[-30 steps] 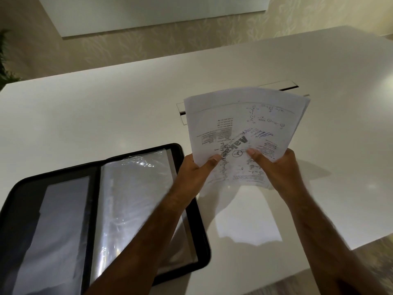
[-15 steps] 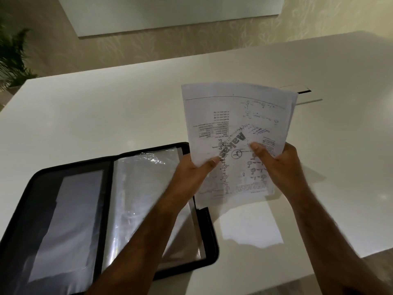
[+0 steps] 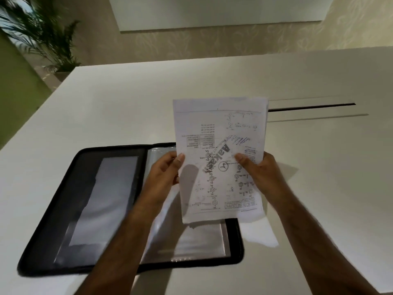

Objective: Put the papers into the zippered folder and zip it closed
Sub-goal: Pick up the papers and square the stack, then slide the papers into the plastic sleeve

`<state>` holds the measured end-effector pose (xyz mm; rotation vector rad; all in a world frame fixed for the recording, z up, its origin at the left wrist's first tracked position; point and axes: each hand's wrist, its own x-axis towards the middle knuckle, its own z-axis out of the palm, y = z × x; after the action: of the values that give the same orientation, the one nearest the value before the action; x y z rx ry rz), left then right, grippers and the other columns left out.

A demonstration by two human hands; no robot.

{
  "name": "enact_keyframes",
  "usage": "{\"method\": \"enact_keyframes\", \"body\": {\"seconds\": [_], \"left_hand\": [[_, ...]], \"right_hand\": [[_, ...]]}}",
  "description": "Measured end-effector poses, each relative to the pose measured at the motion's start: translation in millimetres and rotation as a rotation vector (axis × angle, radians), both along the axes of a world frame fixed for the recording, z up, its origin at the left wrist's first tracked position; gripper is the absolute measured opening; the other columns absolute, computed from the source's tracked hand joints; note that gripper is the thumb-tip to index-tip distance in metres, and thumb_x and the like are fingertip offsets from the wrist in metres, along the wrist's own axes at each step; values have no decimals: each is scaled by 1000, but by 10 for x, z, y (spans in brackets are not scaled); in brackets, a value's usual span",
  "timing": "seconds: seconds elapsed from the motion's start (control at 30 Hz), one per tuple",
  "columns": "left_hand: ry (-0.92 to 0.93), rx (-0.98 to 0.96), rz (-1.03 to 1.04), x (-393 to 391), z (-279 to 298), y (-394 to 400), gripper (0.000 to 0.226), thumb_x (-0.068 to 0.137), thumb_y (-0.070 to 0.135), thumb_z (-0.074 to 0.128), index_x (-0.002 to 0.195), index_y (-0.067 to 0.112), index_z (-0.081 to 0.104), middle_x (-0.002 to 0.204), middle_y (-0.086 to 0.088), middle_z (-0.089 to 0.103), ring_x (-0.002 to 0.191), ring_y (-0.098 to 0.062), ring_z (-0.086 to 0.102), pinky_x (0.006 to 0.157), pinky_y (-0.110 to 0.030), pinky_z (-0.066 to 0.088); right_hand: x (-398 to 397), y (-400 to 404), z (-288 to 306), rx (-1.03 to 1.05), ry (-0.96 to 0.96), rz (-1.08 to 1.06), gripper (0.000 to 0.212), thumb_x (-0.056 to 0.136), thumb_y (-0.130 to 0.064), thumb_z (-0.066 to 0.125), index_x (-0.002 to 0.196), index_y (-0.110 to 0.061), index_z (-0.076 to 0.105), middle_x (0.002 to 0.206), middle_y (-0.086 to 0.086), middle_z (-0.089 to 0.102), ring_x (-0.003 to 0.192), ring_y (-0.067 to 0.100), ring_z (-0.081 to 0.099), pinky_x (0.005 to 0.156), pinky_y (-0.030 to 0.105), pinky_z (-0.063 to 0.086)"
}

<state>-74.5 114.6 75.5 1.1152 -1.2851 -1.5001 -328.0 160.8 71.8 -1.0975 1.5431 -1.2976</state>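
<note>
a: why do we have the papers (image 3: 220,145) up off the table (image 3: 106,107) like this?

b: we reckon it's to square the stack before it goes in. our left hand (image 3: 164,175) pinches the left edge, thumb on the printed face, fingers curled behind. our right hand (image 3: 258,173) grips the right edge the same way. the sheets stand almost upright, print upside down to us.

a: and the zippered folder (image 3: 85,209)?

b: lying flat and open on the table, clear sleeves (image 3: 204,241) showing. the papers' lower edge hangs above its right half, not yet inside.

a: what has changed from a second ago?

b: the stack was off to the right of the folder then, fanned and tilted. now it has come left over the right half, and the sheets sit more nearly aligned. both grips are unchanged.
</note>
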Motion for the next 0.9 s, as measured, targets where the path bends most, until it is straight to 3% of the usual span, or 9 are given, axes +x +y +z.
{"method": "enact_keyframes", "body": {"seconds": [0.07, 0.17, 0.3, 0.37, 0.53, 0.63, 0.77, 0.9], "left_hand": [[18, 13, 55, 237, -61, -37, 37, 98, 38, 56, 119, 10, 68, 107, -11, 76, 87, -22, 70, 75, -36, 56], [-65, -19, 155, 625, -155, -73, 27, 101, 28, 57, 116, 9, 69, 111, -12, 75, 98, -25, 71, 84, -41, 58], [-346, -147, 293, 1171, -291, -108, 14, 98, 19, 65, 111, 20, 71, 110, 2, 74, 96, -1, 69, 78, -12, 53], [-483, -167, 352, 1457, -376, -148, 17, 95, 18, 69, 112, 23, 69, 114, 7, 71, 97, 1, 67, 77, -8, 49], [-655, -196, 393, 2108, -538, -276, 28, 91, 19, 74, 113, 34, 64, 123, 2, 66, 115, -12, 64, 101, -37, 52], [-863, -234, 445, 2401, -569, -339, 33, 91, 24, 75, 122, 20, 63, 125, -3, 64, 118, -24, 61, 103, -43, 49], [-1093, -135, 532, 2649, -543, -374, 41, 91, 33, 72, 126, 16, 61, 129, -9, 62, 120, -36, 56, 101, -53, 44], [-1071, 13, 569, 2841, -601, -373, 61, 89, 50, 69, 135, 13, 52, 137, -14, 52, 122, -38, 55, 101, -52, 45]], "right_hand": [[120, -47, -25, 20, 12, 25, 22, 96, -30, 71, 113, -17, 74, 98, -3, 82, 87, 19, 80, 80, 44, 65], [288, -108, -43, 48, 30, 57, 22, 96, -32, 71, 113, -19, 74, 98, -3, 82, 86, 18, 80, 79, 44, 65], [484, -196, -66, 95, 73, 70, 21, 95, -37, 71, 110, -23, 75, 93, -6, 82, 80, 15, 80, 76, 43, 66], [576, -239, -74, 117, 82, 72, 23, 94, -39, 72, 109, -22, 75, 92, -5, 82, 78, 15, 80, 75, 43, 66], [799, -309, -83, 131, 60, 102, 27, 94, -38, 72, 113, -20, 73, 93, -3, 82, 78, 18, 80, 71, 43, 67], [932, -343, -108, 134, 46, 116, 25, 94, -38, 72, 114, -22, 72, 94, -2, 82, 79, 19, 80, 72, 46, 66], [1088, -387, -144, 145, 25, 137, 23, 94, -36, 73, 113, -24, 71, 95, -1, 82, 80, 21, 81, 75, 50, 66], [1228, -395, -144, 87, -7, 161, 12, 93, -32, 74, 104, -34, 68, 96, -1, 82, 82, 24, 81, 74, 48, 65]]}}
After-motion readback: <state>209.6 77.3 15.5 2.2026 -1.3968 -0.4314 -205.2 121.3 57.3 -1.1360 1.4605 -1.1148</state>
